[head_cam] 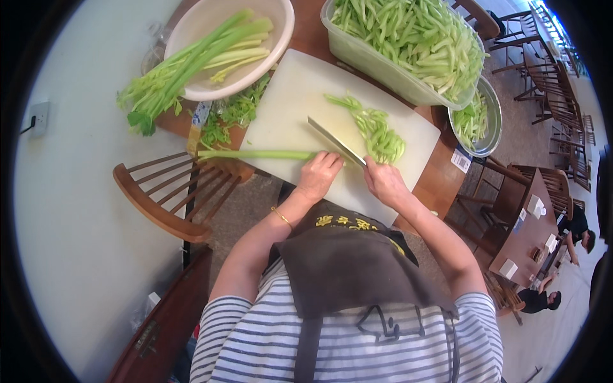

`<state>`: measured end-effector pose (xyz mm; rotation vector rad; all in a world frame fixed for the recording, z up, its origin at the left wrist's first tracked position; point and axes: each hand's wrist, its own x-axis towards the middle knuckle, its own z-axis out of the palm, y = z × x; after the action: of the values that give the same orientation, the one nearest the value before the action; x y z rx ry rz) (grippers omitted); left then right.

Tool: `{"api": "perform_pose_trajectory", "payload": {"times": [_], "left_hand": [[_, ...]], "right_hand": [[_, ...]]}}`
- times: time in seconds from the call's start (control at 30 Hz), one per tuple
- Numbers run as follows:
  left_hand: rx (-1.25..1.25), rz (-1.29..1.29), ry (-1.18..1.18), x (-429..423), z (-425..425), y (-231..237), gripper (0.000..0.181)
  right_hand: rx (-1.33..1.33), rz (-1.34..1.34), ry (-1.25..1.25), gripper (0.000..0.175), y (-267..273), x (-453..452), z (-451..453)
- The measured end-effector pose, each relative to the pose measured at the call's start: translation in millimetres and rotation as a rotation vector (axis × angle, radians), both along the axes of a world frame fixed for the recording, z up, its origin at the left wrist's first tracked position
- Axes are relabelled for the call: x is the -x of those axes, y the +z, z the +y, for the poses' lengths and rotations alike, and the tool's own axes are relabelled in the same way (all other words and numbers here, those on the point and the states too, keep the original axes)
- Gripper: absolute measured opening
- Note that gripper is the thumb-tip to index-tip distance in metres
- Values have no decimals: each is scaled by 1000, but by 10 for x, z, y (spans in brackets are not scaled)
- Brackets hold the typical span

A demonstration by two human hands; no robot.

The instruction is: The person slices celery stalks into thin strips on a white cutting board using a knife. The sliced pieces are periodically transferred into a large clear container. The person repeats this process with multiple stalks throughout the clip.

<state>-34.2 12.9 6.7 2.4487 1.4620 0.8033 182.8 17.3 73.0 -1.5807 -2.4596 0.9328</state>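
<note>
A long green celery stalk (258, 154) lies along the near left part of a white cutting board (287, 91), and my left hand (320, 174) grips its right end. In my right hand (385, 181) is the handle of a kitchen knife (333, 139); its blade points up and to the left over the board, just right of my left fingers. Beyond the knife, a pile of sliced celery (378, 131) rests on the board's right side. Whole celery stalks (210, 57) lean across a white basin (286, 28) at the upper left.
A clear plastic bin (373, 64) heaped with cut celery stands behind the board. Right of it is a metal bowl (496, 112) with more. Celery leaves (239, 110) lie left of the board. A wooden chair (158, 206) stands at the near left. Two people sit far right.
</note>
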Motion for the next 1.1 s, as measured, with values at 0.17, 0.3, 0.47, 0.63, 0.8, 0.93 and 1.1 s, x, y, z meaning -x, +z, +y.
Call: {"api": "perform_pose_trajectory", "payload": {"times": [0.17, 0.3, 0.47, 0.63, 0.8, 0.93, 1.1], "left_hand": [[13, 18, 15, 31, -38, -16, 19], [114, -5, -6, 22, -39, -4, 25], [140, 8, 12, 87, -98, -82, 23], [140, -27, -6, 69, -54, -55, 22], [119, -72, 1, 111, -62, -124, 23], [190, -53, -42, 197, -21, -102, 26], [147, -31, -19, 280, -69, -66, 27]], "right_hand": [[11, -66, 11, 11, 71, -51, -157], [-46, 63, -28, 13, -212, 143, 70], [77, -32, 15, 14, 89, 23, -52], [-42, 33, -28, 14, -192, 206, -9], [54, 27, 1, 13, 12, 104, 55], [57, -39, -28, 12, 62, 36, -151], [13, -23, -30, 13, -124, 161, -190]]}}
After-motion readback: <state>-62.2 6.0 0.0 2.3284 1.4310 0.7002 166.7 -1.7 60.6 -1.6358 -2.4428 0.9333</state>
